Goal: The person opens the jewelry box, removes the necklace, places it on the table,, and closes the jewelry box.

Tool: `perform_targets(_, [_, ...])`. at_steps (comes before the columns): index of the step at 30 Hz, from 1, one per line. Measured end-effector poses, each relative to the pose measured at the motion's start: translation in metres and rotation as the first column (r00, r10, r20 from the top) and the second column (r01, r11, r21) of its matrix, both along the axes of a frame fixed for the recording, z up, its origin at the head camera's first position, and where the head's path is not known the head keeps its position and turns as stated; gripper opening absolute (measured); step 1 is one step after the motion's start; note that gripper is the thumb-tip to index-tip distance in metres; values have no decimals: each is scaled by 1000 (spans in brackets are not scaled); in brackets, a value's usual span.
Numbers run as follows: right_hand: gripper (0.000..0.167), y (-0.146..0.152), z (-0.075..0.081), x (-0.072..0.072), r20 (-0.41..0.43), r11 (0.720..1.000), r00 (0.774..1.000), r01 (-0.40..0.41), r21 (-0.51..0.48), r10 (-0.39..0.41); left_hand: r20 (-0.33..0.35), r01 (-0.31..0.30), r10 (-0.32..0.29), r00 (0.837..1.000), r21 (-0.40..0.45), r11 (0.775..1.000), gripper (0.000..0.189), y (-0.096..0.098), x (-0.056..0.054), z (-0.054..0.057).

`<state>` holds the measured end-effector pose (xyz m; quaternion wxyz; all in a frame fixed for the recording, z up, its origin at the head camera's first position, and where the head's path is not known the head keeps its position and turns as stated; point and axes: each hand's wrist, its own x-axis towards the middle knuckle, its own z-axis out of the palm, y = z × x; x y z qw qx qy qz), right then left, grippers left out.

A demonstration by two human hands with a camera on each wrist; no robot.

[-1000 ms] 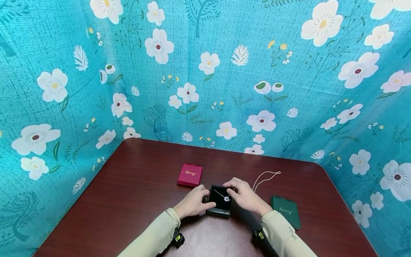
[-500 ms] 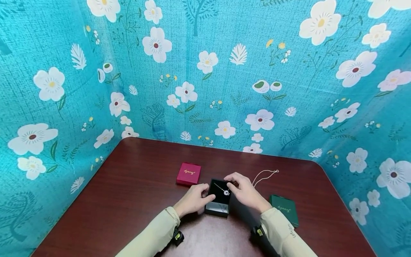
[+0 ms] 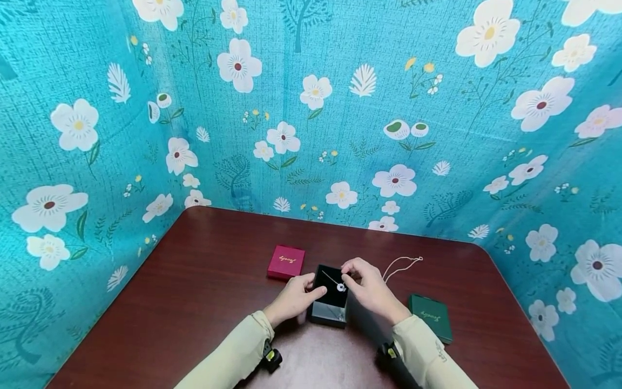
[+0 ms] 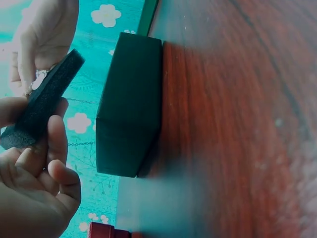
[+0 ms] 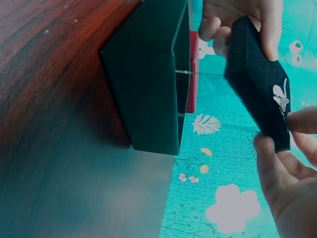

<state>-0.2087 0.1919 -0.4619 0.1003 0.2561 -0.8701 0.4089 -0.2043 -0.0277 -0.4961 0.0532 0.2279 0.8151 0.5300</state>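
Both hands hold a black foam jewelry-box insert (image 3: pixel 332 282), raised and tilted above a dark box (image 3: pixel 328 319). My left hand (image 3: pixel 294 297) grips its left edge between thumb and fingers. The right hand (image 3: pixel 371 292) pinches the opposite edge. A silver necklace pendant (image 3: pixel 341 287) lies on the insert's face; the right wrist view shows its sparkling stones. Thin chain strands (image 5: pixel 210 74) run from the insert's underside into the box, which stands on the table in the left wrist view. Fingers behind the insert are partly hidden in the head view.
A red jewelry box (image 3: pixel 285 262) sits behind the left hand. To the right lies a green box lid (image 3: pixel 430 319) with gold lettering. A light chain (image 3: pixel 400 265) is spread beyond the right hand. Floral cloth (image 3: pixel 291 108) hangs around the brown table (image 3: pixel 218 259).
A second ago the insert sat in the box. It has since risen and shifted away from the person in both hands, uncovering the near part of the box.
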Motion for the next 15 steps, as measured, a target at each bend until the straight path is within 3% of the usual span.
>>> perform_targets(3, [11, 0, 0, 1, -154, 995, 988, 5, 102, 11, -9, -14, 14, 1000, 5, 1000, 14, 0, 0, 1])
perform_targets(7, [13, -1, 1, 3, -349, 976, 935, 22, 218, 57, -5, -28, 28, 1000, 23, 999, 15, 1, 0, 1])
perform_targets(15, [20, -4, 5, 4, -495, 946, 862, 66, 318, 106, 1, -46, 46, 999, 72, 996, 16, 6, 3, 2])
